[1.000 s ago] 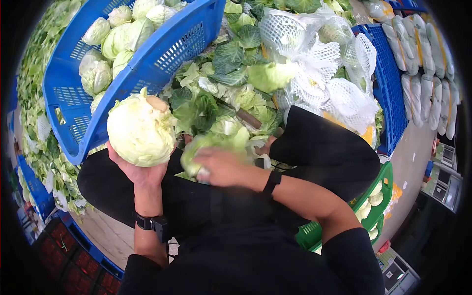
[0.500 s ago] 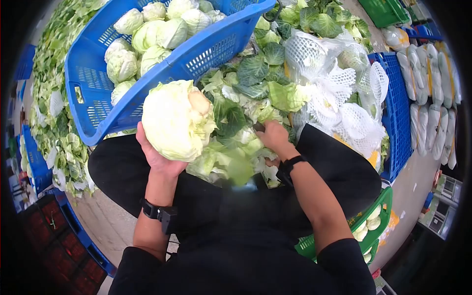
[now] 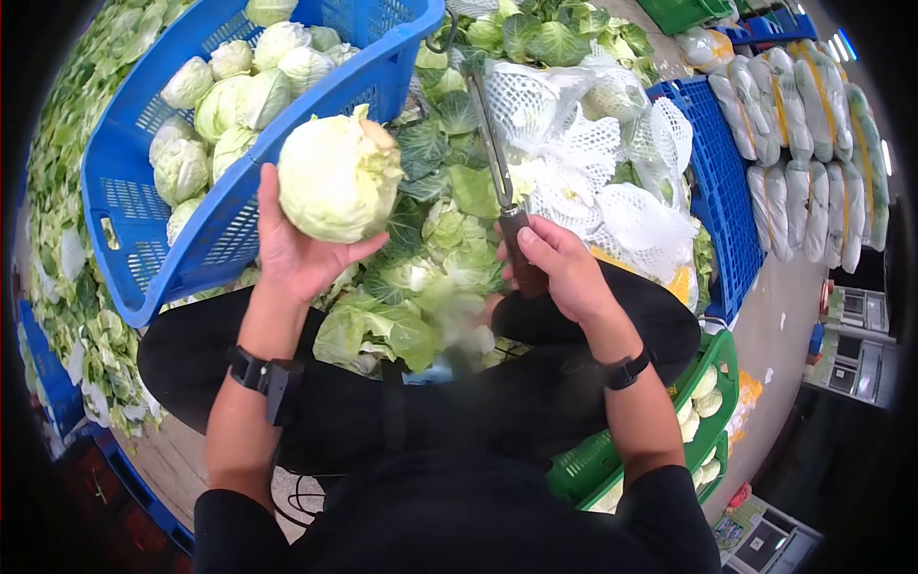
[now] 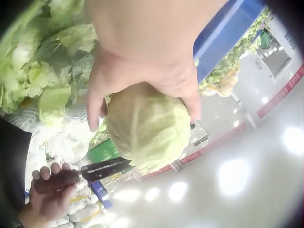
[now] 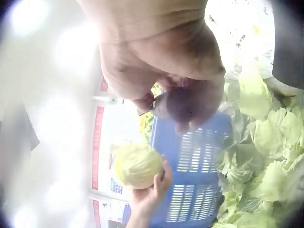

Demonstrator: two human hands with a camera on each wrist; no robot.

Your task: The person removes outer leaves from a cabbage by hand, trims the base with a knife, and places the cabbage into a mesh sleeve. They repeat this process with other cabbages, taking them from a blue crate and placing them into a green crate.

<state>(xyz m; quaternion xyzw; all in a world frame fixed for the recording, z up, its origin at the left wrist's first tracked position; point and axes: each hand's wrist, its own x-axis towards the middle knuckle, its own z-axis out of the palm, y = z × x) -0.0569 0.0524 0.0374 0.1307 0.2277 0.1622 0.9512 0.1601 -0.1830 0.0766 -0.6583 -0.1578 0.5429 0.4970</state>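
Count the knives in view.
1: a knife, gripped in the right hand, pointing away from the body. More could be hidden under the loose leaves.

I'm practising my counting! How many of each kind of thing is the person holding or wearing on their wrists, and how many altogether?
Cabbage, held by the left hand: 1
Knife, held by the right hand: 1
Black wristbands, one on each arm: 2
Total: 4

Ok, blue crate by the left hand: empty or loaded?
Loaded: pale cabbages lie heaped inside the blue crate. Cannot tell if full; its far end is cut off.
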